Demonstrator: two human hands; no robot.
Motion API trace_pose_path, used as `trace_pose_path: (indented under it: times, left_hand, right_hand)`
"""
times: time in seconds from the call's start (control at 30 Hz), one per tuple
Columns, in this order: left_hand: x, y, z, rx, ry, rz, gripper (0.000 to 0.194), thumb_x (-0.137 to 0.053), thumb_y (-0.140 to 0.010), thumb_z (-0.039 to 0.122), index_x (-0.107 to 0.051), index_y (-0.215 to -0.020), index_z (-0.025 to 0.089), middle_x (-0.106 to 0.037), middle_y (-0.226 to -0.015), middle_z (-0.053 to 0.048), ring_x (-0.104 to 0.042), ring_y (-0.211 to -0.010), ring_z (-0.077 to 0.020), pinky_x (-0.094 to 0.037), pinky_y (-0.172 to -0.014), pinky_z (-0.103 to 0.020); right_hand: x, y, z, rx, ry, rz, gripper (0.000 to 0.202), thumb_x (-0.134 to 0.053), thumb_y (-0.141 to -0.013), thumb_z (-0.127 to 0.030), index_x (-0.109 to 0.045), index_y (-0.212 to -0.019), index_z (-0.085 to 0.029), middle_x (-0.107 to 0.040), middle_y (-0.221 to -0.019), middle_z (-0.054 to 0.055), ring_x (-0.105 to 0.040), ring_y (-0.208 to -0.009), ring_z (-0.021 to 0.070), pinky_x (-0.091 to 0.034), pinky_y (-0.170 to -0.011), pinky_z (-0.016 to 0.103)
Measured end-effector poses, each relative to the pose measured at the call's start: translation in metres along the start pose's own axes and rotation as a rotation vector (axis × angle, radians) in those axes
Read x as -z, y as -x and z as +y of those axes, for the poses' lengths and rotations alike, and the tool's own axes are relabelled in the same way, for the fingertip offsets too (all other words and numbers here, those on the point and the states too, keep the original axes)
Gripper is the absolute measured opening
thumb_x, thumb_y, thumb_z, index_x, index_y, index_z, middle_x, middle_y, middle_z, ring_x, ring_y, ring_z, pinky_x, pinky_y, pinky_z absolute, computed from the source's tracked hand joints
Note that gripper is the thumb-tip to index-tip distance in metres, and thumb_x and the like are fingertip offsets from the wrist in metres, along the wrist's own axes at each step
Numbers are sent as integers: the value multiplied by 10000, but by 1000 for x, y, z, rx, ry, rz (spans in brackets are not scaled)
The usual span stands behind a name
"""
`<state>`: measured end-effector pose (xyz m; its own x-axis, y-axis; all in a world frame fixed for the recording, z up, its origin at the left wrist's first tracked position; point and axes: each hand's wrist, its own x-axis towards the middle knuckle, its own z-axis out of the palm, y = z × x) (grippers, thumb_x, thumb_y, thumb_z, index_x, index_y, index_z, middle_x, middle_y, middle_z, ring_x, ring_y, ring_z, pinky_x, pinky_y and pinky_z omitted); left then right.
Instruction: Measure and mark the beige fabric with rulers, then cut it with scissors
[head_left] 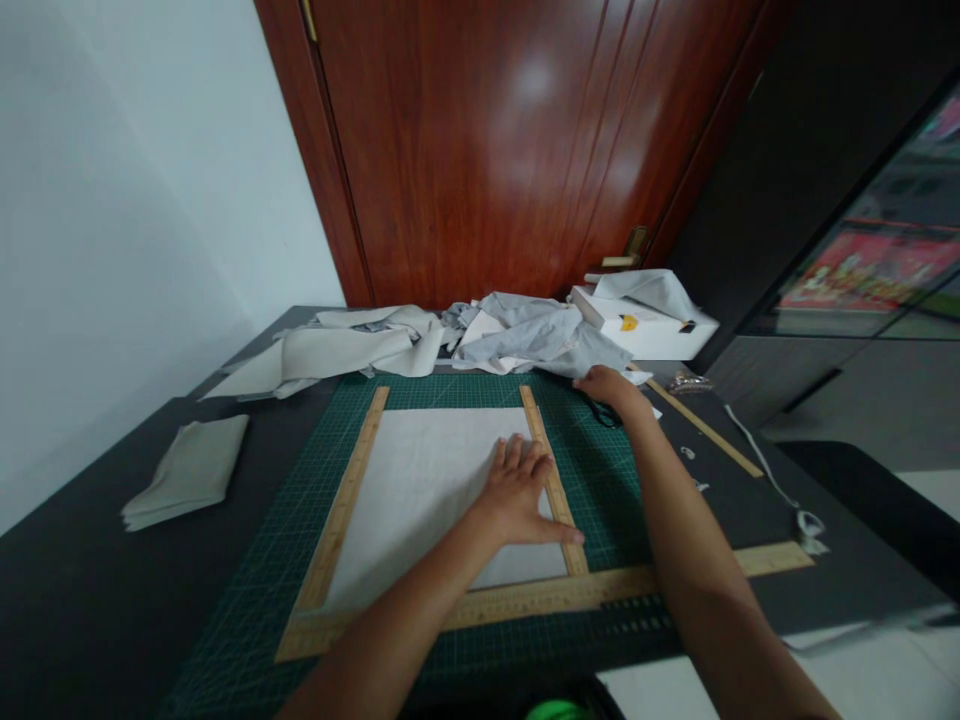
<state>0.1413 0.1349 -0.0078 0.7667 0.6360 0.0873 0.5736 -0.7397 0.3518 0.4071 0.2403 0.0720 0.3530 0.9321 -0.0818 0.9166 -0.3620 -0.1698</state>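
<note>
A rectangle of pale cloth (420, 480) lies flat on a green cutting mat (600, 490). Wooden rulers frame three sides: the left ruler (349, 500), the right ruler (553, 475) and a long front ruler (525, 600). My left hand (519, 500) is spread open, pressing on the cloth's right part, its thumb and fingertips over the right ruler. Farther back, my right hand (606, 388) has its fingers closed at black-handled scissors (604, 414), low over the mat's far right. The handle loops show beneath the hand; the blades are mostly hidden.
Folded cloth (187, 465) lies on the dark table at left. Crumpled grey fabric (525, 335), pale fabric (352, 345) and a white box (649, 325) line the back. Another wooden strip (705, 425), small scraps and a cord (761, 455) are at right.
</note>
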Motion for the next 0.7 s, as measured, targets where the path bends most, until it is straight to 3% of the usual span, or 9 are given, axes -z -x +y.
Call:
trace_pose_path:
  times: [0.23, 0.37, 0.5, 0.7]
  left_hand:
    - [8, -2, 5, 2, -62, -50, 1184, -512, -759, 977, -401, -1603, 153, -292, -1719, -184, -99, -1610, -470, -26, -1302, -631]
    - [11, -5, 9, 7, -89, -71, 1166, -537, -766, 957, -401, -1600, 153, -274, -1728, -173, -103, -1607, -475, -34, -1302, -628]
    - [9, -8, 8, 1, -111, -68, 1171, -552, -748, 958, -410, -1591, 157, -291, -1722, -163, -126, -1596, -491, -43, -1294, -645]
    - [8, -9, 7, -9, -138, -75, 1184, -505, -763, 971, -381, -1604, 147, -273, -1726, -174, -114, -1601, -482, -50, -1294, -640]
  right_hand:
    - [29, 8, 15, 48, 58, -133, 418, -523, -1038, -423, -730, -1202, -99, -766, -1183, 221, -728, -1051, 302, -520, -859, 343]
    - [26, 12, 15, 89, 66, -297, 386, -614, -986, -467, -756, -1171, -160, -786, -997, 143, -725, -853, 265, -519, -747, 334]
    - [19, 14, 13, 124, 42, -452, 312, -642, -988, -452, -747, -1147, -205, -706, -804, 58, -643, -671, 183, -518, -676, 295]
    - [16, 14, 11, 169, 41, -520, 312, -652, -991, -468, -719, -1112, -189, -599, -720, 11, -569, -597, 153, -522, -656, 290]
